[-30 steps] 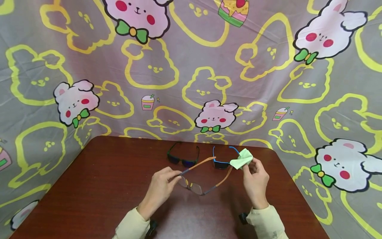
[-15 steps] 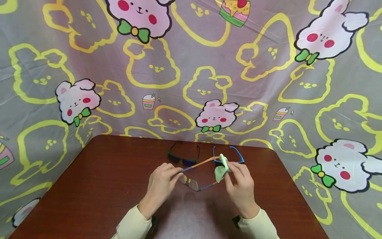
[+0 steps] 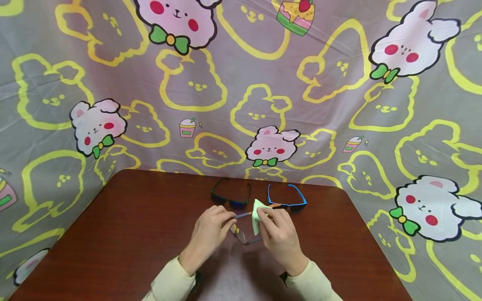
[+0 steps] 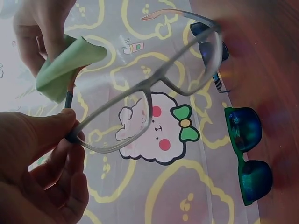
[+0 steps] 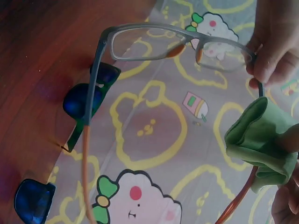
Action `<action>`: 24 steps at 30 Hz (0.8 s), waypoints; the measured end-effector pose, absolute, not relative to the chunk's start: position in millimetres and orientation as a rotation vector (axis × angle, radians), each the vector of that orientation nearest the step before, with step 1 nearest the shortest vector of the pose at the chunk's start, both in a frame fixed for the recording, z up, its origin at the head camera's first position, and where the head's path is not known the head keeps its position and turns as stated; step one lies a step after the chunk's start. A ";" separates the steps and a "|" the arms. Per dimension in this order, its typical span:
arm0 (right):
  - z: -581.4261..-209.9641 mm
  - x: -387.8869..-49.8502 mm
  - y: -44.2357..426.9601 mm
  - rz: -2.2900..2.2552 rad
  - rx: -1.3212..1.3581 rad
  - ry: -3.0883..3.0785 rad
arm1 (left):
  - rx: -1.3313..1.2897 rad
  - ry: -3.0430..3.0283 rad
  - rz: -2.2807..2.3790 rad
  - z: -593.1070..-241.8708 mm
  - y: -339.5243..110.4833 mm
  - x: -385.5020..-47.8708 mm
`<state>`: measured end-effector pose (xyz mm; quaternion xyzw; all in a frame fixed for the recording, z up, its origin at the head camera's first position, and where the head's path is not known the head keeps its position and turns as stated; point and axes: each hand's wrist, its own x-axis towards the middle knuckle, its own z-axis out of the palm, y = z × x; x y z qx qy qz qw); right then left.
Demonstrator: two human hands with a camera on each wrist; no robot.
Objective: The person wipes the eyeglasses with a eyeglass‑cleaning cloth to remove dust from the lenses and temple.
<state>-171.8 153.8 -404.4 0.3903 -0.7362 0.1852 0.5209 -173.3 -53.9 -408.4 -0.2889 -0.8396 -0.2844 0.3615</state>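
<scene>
My left hand (image 3: 211, 228) pinches a pair of eyeglasses (image 4: 149, 83) at the hinge corner between thumb and fingers. The glasses are held above the table, with clear lenses, a grey front and orange-brown temple tips; both arms are unfolded. My right hand (image 3: 282, 238) grips a light green cloth (image 3: 257, 215). In the right wrist view the cloth (image 5: 261, 140) is folded around the arm nearest my left hand (image 5: 271, 60), a short way behind the hinge. That arm's orange-brown tip sticks out beyond the cloth. The cloth covers part of the arm.
Dark green-framed sunglasses (image 3: 229, 202) lie open on the brown table (image 3: 124, 234), behind my hands. Blue-framed sunglasses (image 3: 288, 205) lie to their right, near the back edge. A patterned fabric curtain (image 3: 211, 92) hangs around the table's back and sides.
My right hand has brought the cloth leftward onto the eyeglasses' arm, then along it from the tip end toward the hinge. My left hand keeps its grip and has shifted slightly right.
</scene>
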 end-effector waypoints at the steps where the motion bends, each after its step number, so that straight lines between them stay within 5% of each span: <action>1: -404.7 -172.1 152.0 0.425 0.936 -1.767 | -0.751 -2.167 -0.727 -408.3 -53.6 -173.2; 24: -415.6 -172.2 139.2 0.207 0.924 -2.015 | -0.756 -2.273 -0.719 -406.6 -47.6 -166.9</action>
